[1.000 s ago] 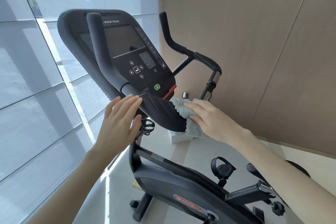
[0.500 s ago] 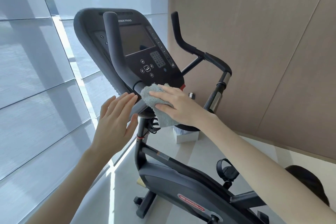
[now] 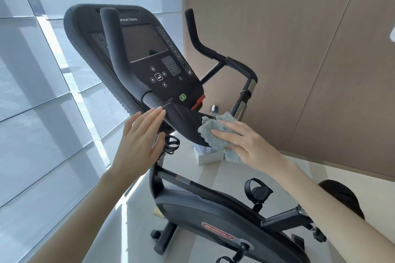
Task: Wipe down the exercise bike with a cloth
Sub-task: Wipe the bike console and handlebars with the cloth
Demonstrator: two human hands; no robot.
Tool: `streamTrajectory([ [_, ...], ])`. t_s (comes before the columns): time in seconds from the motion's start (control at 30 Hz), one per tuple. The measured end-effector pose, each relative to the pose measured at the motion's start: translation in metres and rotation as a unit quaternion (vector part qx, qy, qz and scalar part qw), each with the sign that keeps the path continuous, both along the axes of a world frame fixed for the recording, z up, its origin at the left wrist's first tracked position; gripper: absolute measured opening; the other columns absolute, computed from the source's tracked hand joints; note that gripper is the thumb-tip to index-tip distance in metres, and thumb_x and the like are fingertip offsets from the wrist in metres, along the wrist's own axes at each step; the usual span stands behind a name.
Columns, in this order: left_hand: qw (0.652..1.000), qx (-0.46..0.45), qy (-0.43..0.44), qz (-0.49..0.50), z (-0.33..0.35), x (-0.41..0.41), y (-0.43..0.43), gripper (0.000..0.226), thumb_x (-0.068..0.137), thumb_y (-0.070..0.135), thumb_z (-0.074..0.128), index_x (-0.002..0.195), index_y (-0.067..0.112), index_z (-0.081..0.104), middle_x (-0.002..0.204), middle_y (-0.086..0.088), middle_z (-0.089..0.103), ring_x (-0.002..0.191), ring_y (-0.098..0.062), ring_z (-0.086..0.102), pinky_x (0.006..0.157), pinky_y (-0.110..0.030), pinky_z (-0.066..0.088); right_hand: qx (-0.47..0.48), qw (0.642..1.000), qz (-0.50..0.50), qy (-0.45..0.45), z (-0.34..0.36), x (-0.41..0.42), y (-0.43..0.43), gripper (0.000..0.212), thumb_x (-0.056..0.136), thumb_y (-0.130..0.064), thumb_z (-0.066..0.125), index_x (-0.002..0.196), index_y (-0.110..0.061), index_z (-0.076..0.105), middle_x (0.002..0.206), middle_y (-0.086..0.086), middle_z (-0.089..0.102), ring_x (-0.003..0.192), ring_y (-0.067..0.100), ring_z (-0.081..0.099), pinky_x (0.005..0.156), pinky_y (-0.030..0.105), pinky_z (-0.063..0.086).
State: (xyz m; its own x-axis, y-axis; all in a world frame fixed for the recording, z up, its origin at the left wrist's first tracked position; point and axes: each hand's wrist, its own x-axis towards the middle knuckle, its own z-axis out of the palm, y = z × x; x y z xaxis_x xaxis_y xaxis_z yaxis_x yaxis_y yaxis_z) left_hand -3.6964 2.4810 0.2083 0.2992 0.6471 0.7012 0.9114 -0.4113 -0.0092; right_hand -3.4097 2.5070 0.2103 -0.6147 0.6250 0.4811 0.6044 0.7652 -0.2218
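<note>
- A window (image 3: 42,113) with pale blinds fills the left of the room, and a wall (image 3: 299,49) of tan panels fills the right.
- The black bike (image 3: 192,209) stands on a light floor (image 3: 213,175) between window and wall, seen from above and behind the bars.
- Its console (image 3: 149,60) tilts toward the camera with the screen dark and a green button (image 3: 183,97) near the lower edge.
- One padded bar (image 3: 119,55) rises in front of the console, and a second bar (image 3: 205,49) curves up at the right.
- A dark tray (image 3: 183,121) juts out just under the console.
- The left hand (image 3: 139,147) is raised beside the tray, fingers straight and pressed together, their tips touching its left edge.
- The right hand (image 3: 248,143) lies flat on the cloth (image 3: 215,132), fingers straight and slightly spread, pressing it against the tray's right end; the thumb is hidden.
- The grey, fluffy cloth is bunched over that end of the tray, and a fold hangs below the palm.
- A strapped pedal (image 3: 256,190) sticks out on the bike's far side.
- A white box (image 3: 207,158) sits on the floor beyond the tray, partly hidden by the cloth.
- A black wire cage (image 3: 172,143) is mounted on the post, just right of the left hand.
</note>
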Motion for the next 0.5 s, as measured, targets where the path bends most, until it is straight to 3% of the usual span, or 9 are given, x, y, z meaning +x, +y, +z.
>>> streamTrajectory([
  [0.1, 1.0, -0.004, -0.009, 0.0, 0.0, 0.0, 0.0, 0.047, 0.095, 0.023, 0.036, 0.134, 0.001, 0.051, 0.139, -0.011, 0.051, 0.13, -0.025, 0.044, 0.11, -0.046, 0.03, -0.025, 0.997, -0.042, 0.053, -0.001, 0.012, -0.002, 0.047, 0.088, 0.006, 0.055, 0.131, -0.013, 0.052, 0.136, 0.012, 0.048, 0.13, 0.025, 0.039, 0.109, 0.046, 0.034],
  [0.23, 1.0, -0.021, -0.002, -0.002, 0.0, -0.005, 0.001, 0.048, 0.093, 0.019, 0.034, 0.137, 0.004, 0.048, 0.142, -0.008, 0.048, 0.133, -0.025, 0.041, 0.111, -0.046, 0.028, 0.028, 0.991, -0.026, 0.13, 0.015, -0.023, -0.012, 0.04, 0.092, -0.014, 0.052, 0.132, -0.015, 0.052, 0.128, 0.012, 0.054, 0.124, 0.017, 0.042, 0.107, 0.026, 0.031],
  [0.33, 1.0, -0.026, -0.001, 0.002, 0.0, -0.009, 0.0, 0.05, 0.091, 0.02, 0.036, 0.138, 0.005, 0.047, 0.143, -0.008, 0.046, 0.135, -0.026, 0.039, 0.111, -0.043, 0.026, 0.067, 0.992, -0.014, 0.105, 0.025, -0.073, -0.012, 0.04, 0.094, -0.021, 0.052, 0.132, -0.013, 0.052, 0.128, 0.014, 0.053, 0.122, 0.025, 0.043, 0.105, 0.032, 0.034],
  [0.5, 1.0, -0.005, -0.023, 0.017, 0.001, -0.015, -0.007, 0.048, 0.094, 0.024, 0.038, 0.136, 0.003, 0.047, 0.142, -0.01, 0.047, 0.133, -0.027, 0.04, 0.11, -0.037, 0.024, 0.126, 0.986, -0.107, -0.006, 0.016, -0.109, -0.005, 0.042, 0.092, -0.022, 0.056, 0.132, -0.015, 0.052, 0.13, 0.015, 0.053, 0.12, 0.034, 0.046, 0.097, 0.044, 0.045],
])
